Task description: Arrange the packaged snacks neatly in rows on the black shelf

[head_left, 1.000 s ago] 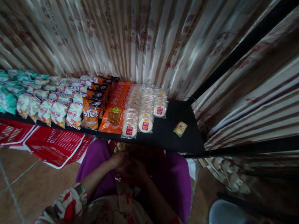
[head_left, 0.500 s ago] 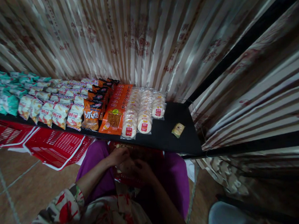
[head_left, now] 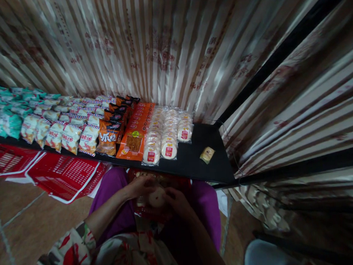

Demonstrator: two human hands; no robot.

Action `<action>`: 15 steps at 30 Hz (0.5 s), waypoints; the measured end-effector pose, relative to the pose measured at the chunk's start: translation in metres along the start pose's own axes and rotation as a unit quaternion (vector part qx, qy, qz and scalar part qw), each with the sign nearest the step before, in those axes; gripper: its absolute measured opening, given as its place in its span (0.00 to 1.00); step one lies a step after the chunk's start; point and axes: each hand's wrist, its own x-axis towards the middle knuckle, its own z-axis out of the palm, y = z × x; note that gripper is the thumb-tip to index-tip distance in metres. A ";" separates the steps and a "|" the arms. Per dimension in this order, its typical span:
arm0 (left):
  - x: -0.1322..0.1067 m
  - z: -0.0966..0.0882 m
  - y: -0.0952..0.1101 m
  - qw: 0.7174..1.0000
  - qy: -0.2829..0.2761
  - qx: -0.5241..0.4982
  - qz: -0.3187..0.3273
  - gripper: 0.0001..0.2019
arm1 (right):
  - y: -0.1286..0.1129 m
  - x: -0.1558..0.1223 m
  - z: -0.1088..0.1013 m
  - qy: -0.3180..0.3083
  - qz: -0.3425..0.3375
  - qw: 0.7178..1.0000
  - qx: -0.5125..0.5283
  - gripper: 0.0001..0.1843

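A round cracker pack (head_left: 156, 198) is gripped above the red bag (head_left: 148, 214) by the fingers of the left hand (head_left: 140, 187) and the right hand (head_left: 176, 199), so a steady pinch is judged needed to draw it clear.

Curtain (head_left: 163, 47): beige and brown vertical stripes, faded red motifs. Shelf (head_left: 194, 157): black. Teal packets (head_left: 2, 121), white-orange packets (head_left: 68, 135), orange-black packets (head_left: 109, 136). Round cracker (head_left: 156, 198): pale cream. Baskets (head_left: 63, 175): red grid. Sleeve (head_left: 72, 253): red floral print. Trousers (head_left: 113, 191): purple.
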 end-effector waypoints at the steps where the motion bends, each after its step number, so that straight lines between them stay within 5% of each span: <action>1: -0.001 0.001 0.001 1.000 0.002 -0.012 -0.002 0.11 | -0.002 0.000 -0.003 0.005 -0.002 1.000 0.001 0.18; 9: 0.003 0.008 -0.001 0.994 0.019 -0.106 -0.020 0.10 | -0.013 -0.003 -0.021 0.013 -0.002 0.998 0.055 0.24; 15: 0.005 0.017 0.000 0.983 0.004 -0.176 -0.053 0.18 | -0.019 -0.007 -0.027 0.031 0.010 0.995 0.099 0.26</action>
